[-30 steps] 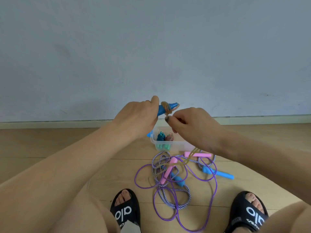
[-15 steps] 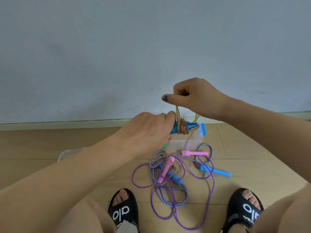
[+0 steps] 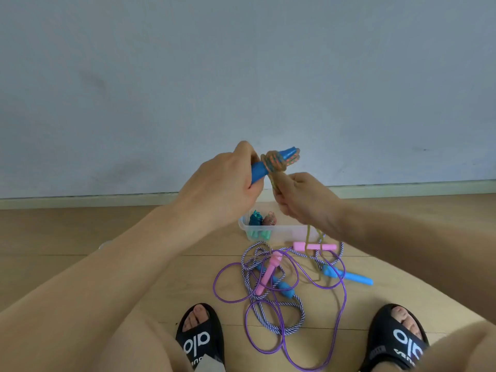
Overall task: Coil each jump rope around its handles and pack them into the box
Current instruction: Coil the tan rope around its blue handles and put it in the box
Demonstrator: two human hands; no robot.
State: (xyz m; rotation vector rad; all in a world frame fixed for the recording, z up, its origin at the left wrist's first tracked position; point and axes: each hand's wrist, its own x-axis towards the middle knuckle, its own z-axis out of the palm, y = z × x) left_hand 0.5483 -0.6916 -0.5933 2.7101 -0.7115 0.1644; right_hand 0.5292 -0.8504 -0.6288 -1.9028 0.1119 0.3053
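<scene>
My left hand (image 3: 225, 181) grips a blue jump-rope handle (image 3: 271, 163) held up in front of the wall, with several turns of multicoloured rope (image 3: 276, 162) coiled round its tip. Just below it, my right hand (image 3: 300, 200) pinches the same rope, whose loose end hangs down toward the floor. A clear plastic box (image 3: 284, 233) stands on the floor behind my hands and holds coiled ropes. In front of it lie a tangled purple rope (image 3: 284, 318) with pink handles (image 3: 314, 247) and a striped rope (image 3: 268, 312) with blue handles (image 3: 349, 276).
I sit facing a grey wall (image 3: 241, 76) with a pale skirting board. The floor (image 3: 107, 237) is light wood. My feet in black slides (image 3: 200, 336) rest on either side of the rope pile, my knees low in view.
My right hand dropped from above the handle to just beneath it, carrying the rope round for another turn. My left hand raised the handle slightly.
</scene>
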